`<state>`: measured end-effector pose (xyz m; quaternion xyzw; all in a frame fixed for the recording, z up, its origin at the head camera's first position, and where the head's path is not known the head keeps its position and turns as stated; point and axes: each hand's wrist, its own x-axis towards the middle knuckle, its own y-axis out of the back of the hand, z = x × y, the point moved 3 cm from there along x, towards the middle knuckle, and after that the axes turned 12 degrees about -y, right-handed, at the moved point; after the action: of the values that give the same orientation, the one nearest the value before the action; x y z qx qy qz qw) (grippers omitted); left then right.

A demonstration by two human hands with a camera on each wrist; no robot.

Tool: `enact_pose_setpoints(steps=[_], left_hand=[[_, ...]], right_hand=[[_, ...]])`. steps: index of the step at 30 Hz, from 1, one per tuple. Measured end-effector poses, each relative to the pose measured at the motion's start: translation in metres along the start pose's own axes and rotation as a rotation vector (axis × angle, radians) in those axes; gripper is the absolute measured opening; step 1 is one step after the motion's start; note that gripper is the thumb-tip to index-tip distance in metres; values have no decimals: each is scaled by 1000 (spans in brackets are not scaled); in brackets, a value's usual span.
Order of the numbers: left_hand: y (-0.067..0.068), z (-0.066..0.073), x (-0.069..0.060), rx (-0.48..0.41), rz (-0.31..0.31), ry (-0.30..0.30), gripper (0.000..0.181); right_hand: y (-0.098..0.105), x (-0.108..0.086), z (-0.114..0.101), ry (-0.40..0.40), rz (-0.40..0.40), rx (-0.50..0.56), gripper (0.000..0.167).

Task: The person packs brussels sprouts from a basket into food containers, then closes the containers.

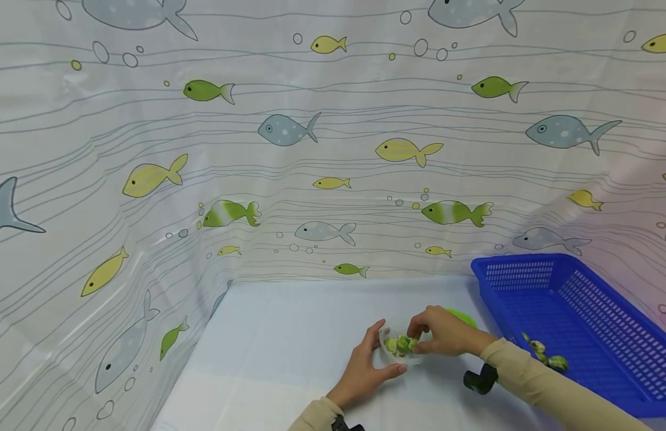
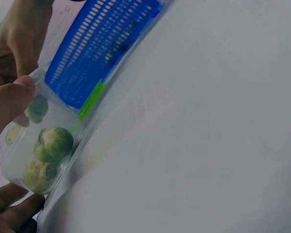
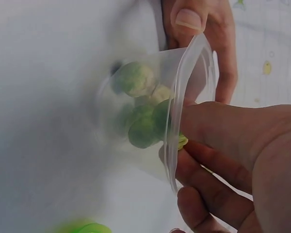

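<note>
Through clear tub wall (image 3: 167, 68) (wrist views, unlike head): Brussels sprouts (image 3: 142, 132)

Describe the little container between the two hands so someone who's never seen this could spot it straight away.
Find the big blue perforated basket at the right of the white table. To its left, the left hand holds a small round plastic tub while the right hand reaches in. It's see-through, with Brussels sprouts showing inside, unlike the solid-blue basket.
</note>
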<state>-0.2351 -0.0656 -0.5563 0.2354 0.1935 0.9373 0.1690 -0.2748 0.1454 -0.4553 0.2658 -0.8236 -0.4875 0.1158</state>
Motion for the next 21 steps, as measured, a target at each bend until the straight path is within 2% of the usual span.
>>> enact_pose_setpoints(steps=[5,12,21], left_hand=[[1,0,0,4,4,-14,98],[1,0,0,3,7,-19,98],[1,2,-1,2,9,-33,96]], right_hand=[[1,5,-3,1,-37,33,17],[-3,9,-5,-93,-87,65,16],[-8,13,-6,-83,-71,35,17]])
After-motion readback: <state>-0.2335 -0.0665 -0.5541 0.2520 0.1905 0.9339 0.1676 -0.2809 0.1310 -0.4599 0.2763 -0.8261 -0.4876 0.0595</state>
